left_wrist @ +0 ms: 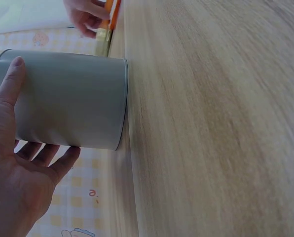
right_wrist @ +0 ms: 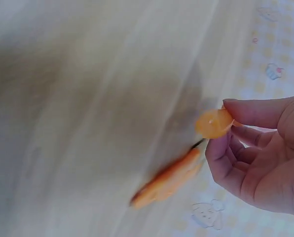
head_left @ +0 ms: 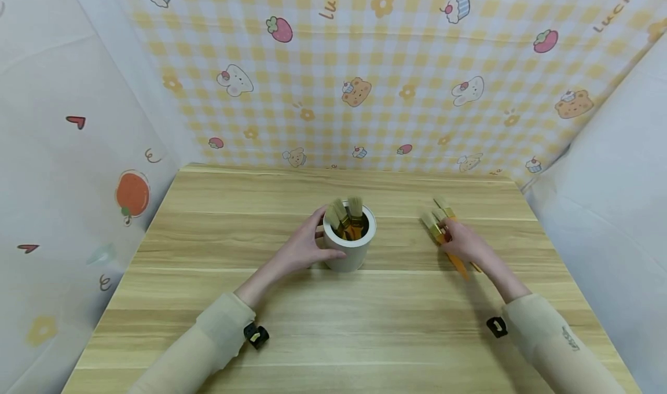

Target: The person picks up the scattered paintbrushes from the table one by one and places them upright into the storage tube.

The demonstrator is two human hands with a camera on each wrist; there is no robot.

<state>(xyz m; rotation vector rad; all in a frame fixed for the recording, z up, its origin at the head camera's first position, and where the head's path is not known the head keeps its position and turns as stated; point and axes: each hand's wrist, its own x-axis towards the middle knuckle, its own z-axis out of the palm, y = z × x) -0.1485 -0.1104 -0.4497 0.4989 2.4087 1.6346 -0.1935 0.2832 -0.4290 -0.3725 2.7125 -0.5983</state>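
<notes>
My left hand (head_left: 302, 246) grips a grey-white cylindrical pot (head_left: 348, 258) from its left side, thumb across the front and fingers behind. Several paintbrushes (head_left: 356, 207) stand in the pot, pale bristles up. On the right, my right hand (head_left: 465, 245) is over a small group of orange-handled paintbrushes (head_left: 458, 265), their bristles toward the back. Between thumb and fingers it pinches the orange handle of one paintbrush (right_wrist: 215, 123), seen nearly end-on in the right wrist view. Another paintbrush (right_wrist: 166, 180) lies beneath, blurred. My palm hides parts of the brushes in the head view.
Both things stand on a wood-grain table (head_left: 323, 336). A yellow checked cloth (head_left: 333, 122) with printed figures hangs along the back edge. White sheets (head_left: 609, 151) close off the left and right sides.
</notes>
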